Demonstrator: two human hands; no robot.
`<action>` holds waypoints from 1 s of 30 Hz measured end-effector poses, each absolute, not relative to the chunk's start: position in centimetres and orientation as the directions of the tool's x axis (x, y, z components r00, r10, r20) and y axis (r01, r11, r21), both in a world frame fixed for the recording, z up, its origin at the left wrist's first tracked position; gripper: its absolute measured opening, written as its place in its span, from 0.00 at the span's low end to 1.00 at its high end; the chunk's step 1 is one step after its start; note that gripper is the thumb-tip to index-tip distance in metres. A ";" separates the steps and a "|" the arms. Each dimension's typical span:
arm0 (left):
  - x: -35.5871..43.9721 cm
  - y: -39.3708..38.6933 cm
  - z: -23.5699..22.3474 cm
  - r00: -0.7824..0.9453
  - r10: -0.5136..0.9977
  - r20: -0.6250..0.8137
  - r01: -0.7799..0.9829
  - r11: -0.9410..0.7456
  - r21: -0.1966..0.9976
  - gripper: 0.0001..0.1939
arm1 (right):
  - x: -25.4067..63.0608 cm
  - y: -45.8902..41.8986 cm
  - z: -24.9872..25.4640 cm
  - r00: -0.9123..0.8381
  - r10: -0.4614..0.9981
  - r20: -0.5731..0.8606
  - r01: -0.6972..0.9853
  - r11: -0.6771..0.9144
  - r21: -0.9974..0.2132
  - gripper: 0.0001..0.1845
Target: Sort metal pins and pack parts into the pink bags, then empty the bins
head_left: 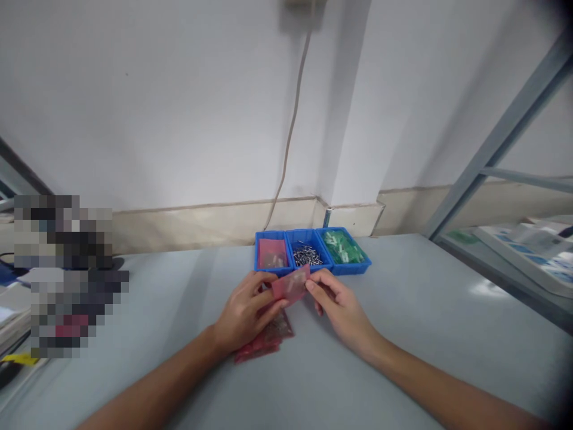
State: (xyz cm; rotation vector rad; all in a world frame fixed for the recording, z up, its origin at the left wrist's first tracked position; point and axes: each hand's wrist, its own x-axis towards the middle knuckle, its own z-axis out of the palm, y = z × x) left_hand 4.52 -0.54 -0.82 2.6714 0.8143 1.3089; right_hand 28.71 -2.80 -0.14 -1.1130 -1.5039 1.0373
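Observation:
Between my two hands is a small pink plastic bag with something pale inside that I cannot make out. My left hand grips its left end, fingers bent around it. The thumb and fingers of my right hand pinch its right edge. Under my left hand, several filled pink bags lie in a loose pile on the grey table. Just beyond my hands stand three blue bins in a row: a left bin with pink bags, a middle bin of small metal pins or screws, and a right bin of green bags.
A cable hangs down the white wall behind the bins. At the right, a metal frame rises beside a tray of blue and white items. A pixelated area and papers are at the left.

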 end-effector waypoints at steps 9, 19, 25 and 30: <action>4.4 -1.1 0.3 0.570 0.403 0.716 0.388 -0.900 0.198 0.08 | 28.7 -3.0 -0.1 -0.118 0.991 0.060 0.057 0.067 -0.996 0.25; 4.4 -1.0 0.2 0.592 0.374 0.714 0.341 -0.919 0.199 0.22 | 28.5 -3.0 0.4 -0.130 0.986 0.102 -0.056 0.096 -0.994 0.22; 4.6 -1.1 0.2 0.581 0.419 0.698 0.350 -0.903 0.250 0.20 | 28.5 -2.9 0.3 -0.163 0.981 0.101 -0.077 0.089 -0.993 0.21; 4.3 -0.8 -0.4 0.578 0.430 0.694 0.340 -0.900 0.274 0.28 | 28.5 -2.8 0.3 -0.170 0.983 0.075 -0.065 0.064 -0.996 0.18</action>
